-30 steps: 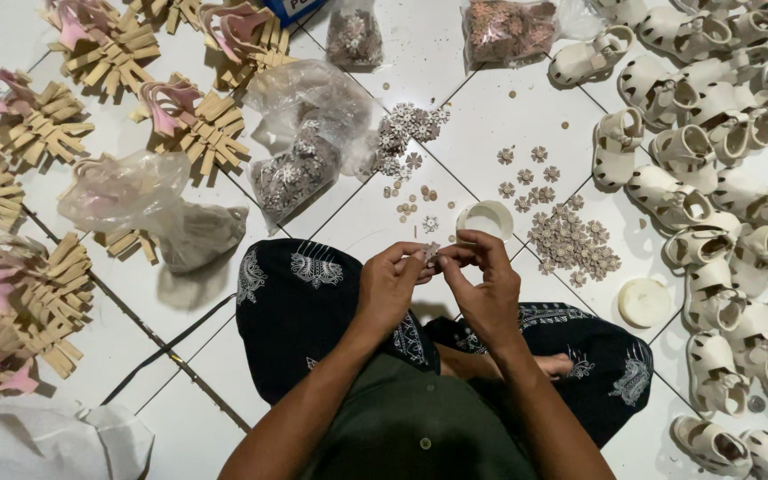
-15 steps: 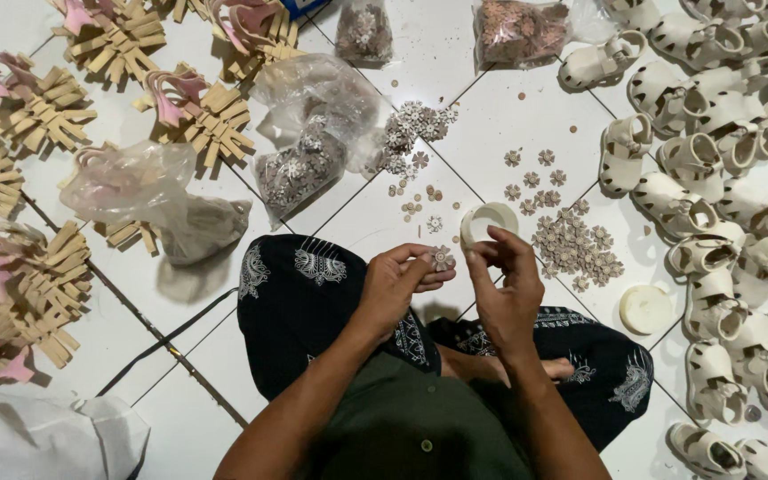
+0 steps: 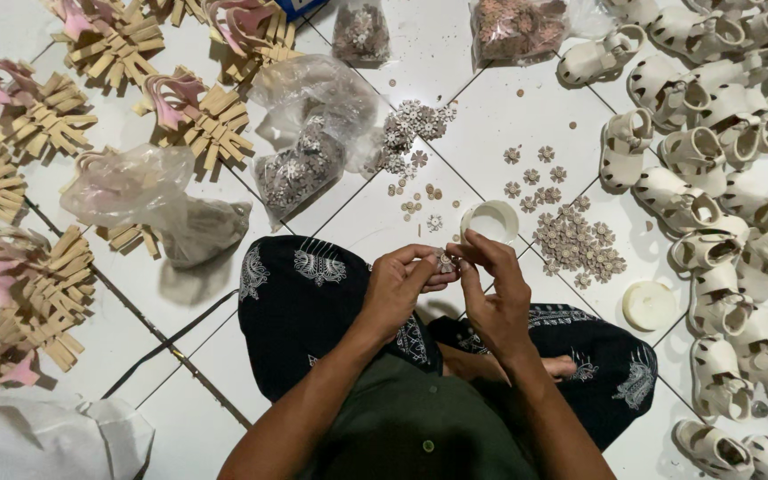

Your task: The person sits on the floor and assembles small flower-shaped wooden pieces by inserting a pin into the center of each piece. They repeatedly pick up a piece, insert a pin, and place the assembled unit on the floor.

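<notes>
A white tiled floor (image 3: 508, 124) carries everything; down its right side runs a thick crowd of cream sandals (image 3: 722, 178), lying close together and partly overlapping; on the left lie bundles of tan straps with pink pieces (image 3: 197, 111), spread in fans and well apart from the sandals; the seated person's dark patterned trousers (image 3: 313, 302) fill the lower middle; between the bundles and the knees sit clear plastic bags (image 3: 304, 133), one holding small flower-shaped ornaments; a loose heap of tan flower ornaments (image 3: 580, 244) lies just right of the hands, with a paler heap (image 3: 411, 129) farther up; a small white round tub (image 3: 493, 220) stands just above the hands, and a cream round lid (image 3: 649, 305) lies near the sandals; the left hand (image 3: 402, 284) and the right hand (image 3: 491, 289) meet above the lap, fingers curled and fingertips pinched together on a small flower ornament (image 3: 444, 260), which sits between the two thumbs, raised off the floor and just below the tub.
</notes>
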Action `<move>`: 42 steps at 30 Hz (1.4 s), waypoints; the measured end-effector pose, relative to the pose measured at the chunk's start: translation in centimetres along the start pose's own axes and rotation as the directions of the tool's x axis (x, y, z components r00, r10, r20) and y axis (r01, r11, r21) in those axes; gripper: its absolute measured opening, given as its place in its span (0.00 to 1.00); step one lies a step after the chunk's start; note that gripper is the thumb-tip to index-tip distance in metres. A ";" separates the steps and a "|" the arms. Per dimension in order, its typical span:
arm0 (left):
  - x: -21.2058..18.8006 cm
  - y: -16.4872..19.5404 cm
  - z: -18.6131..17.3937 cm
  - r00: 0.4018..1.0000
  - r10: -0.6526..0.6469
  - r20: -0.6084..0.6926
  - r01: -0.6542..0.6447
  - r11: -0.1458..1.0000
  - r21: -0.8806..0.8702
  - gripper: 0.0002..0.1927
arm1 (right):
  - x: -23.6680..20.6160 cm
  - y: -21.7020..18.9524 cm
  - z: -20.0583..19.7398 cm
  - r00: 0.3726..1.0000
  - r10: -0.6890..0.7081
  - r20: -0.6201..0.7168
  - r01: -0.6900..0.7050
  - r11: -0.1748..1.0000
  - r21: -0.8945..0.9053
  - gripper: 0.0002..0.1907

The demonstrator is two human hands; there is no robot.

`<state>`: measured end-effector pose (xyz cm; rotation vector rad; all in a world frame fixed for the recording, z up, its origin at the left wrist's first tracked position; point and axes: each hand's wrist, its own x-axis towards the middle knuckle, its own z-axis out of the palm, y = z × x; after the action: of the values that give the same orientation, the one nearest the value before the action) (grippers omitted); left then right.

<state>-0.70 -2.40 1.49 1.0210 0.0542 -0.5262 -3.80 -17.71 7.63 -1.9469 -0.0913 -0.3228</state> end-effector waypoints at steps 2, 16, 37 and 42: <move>0.0 -0.1 0.0 1.000 0.003 0.003 -0.002 1.000 -0.009 0.14 | -0.1 -0.1 -0.1 1.000 -0.010 0.003 0.010 1.000 -0.023 0.24; -0.1 0.3 0.3 1.000 -0.026 -0.018 0.025 1.000 -0.009 0.14 | -0.4 0.2 -0.5 0.999 -0.045 0.017 0.046 0.998 -0.043 0.26; -0.8 0.9 0.9 0.999 -0.045 0.002 0.045 0.997 0.060 0.15 | -0.9 1.9 -0.8 0.932 0.361 0.017 -0.350 0.890 0.293 0.25; -0.6 0.6 1.1 0.998 -0.059 0.001 0.059 0.997 0.043 0.15 | -1.2 1.8 -0.9 0.932 0.362 -0.011 -0.340 0.885 0.318 0.24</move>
<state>-1.18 -2.80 2.74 1.0632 0.0714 -0.5847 -4.71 -19.17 6.03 -1.5967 0.2439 -0.1239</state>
